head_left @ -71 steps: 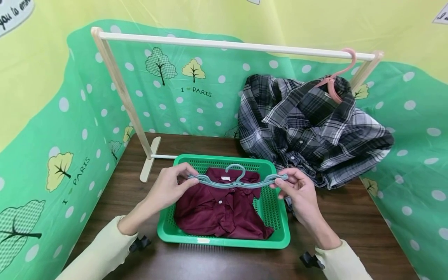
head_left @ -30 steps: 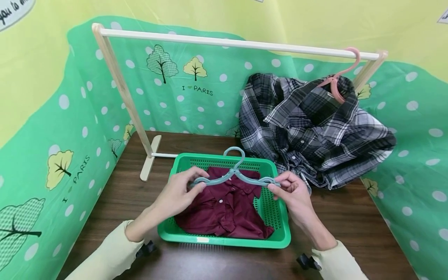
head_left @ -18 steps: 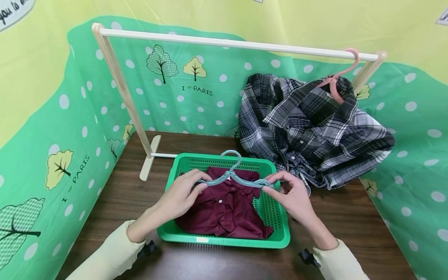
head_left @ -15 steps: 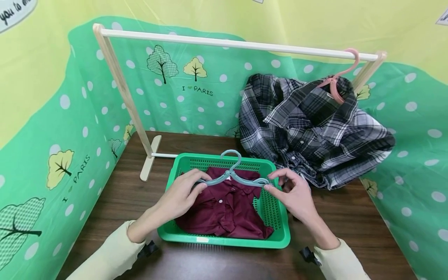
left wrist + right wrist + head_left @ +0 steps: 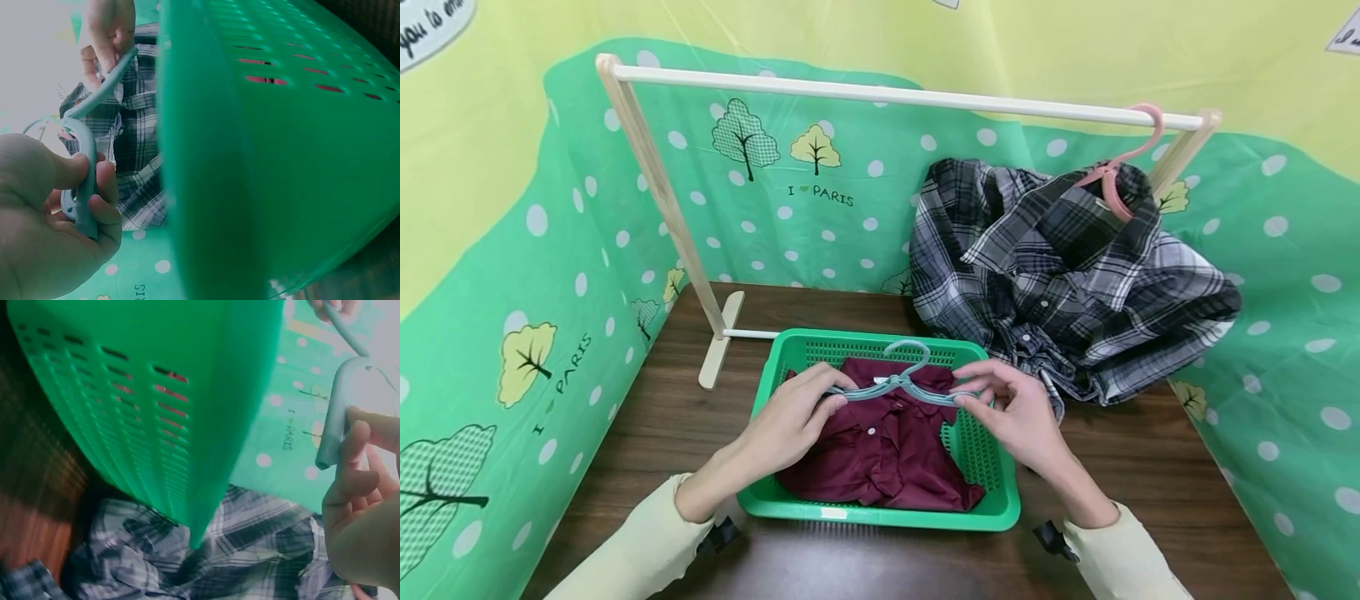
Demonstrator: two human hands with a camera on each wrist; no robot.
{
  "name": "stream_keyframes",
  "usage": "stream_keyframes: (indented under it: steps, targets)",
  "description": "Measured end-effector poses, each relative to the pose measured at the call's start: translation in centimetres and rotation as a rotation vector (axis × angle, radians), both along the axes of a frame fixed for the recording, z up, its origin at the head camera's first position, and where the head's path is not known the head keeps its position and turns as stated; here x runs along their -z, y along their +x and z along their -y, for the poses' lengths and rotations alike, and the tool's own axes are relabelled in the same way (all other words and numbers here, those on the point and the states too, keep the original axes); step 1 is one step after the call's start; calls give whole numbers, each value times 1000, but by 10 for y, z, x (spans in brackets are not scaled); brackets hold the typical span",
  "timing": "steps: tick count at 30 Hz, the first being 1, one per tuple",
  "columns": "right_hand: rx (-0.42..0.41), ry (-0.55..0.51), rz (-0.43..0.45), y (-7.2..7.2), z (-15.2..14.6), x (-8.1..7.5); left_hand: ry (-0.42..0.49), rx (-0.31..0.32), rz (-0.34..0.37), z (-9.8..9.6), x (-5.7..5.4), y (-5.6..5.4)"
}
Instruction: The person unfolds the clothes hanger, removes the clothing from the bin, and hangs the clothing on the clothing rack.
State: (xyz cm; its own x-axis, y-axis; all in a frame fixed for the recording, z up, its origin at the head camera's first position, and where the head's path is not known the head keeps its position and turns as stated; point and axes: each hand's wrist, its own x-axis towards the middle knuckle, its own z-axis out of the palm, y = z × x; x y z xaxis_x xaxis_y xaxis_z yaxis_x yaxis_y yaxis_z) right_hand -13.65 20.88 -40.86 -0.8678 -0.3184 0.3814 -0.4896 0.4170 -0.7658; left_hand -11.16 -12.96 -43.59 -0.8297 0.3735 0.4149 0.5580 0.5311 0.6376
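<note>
You pinch the hanger (image 5: 896,382) w/ your L hand (image 5: 786,421) at one end & R hand (image 5: 1018,417) at the other, prob b/c that makes it steady above the red shirt (image 5: 887,454) in the basket (image 5: 925,521).

The blue-grey clothes hanger (image 5: 896,382) looks of smooth plastic, the basket (image 5: 925,521) of glossy plastic; the maroon shirt (image 5: 902,467) is cloth, the worktop (image 5: 880,571) wood-grained, shiny.

Pale cream sleeves (image 5: 640,542), slightly wrinkled; small black fitting (image 5: 1054,540) at each cuff; left hand (image 5: 786,421), right hand (image 5: 1021,417) bare.
</note>
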Motion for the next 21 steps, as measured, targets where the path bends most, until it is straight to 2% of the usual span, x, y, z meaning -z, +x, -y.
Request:
stream_keyframes:
  steps: [6, 9, 18, 21]
  targets:
    - [8, -234, 151, -1, -5, 3, 0, -7, 30, 1, 2, 0]
    - [24, -282, 179, -1, -8, 2, -4, -4, 31, 0, 3, -1]
    - [91, -266, 76, 4, -1, -7, -27, 6, 48, -2, 3, -1]
    - [62, -241, 47, 5, 3, -13, -35, 33, 65, -4, 3, 0]
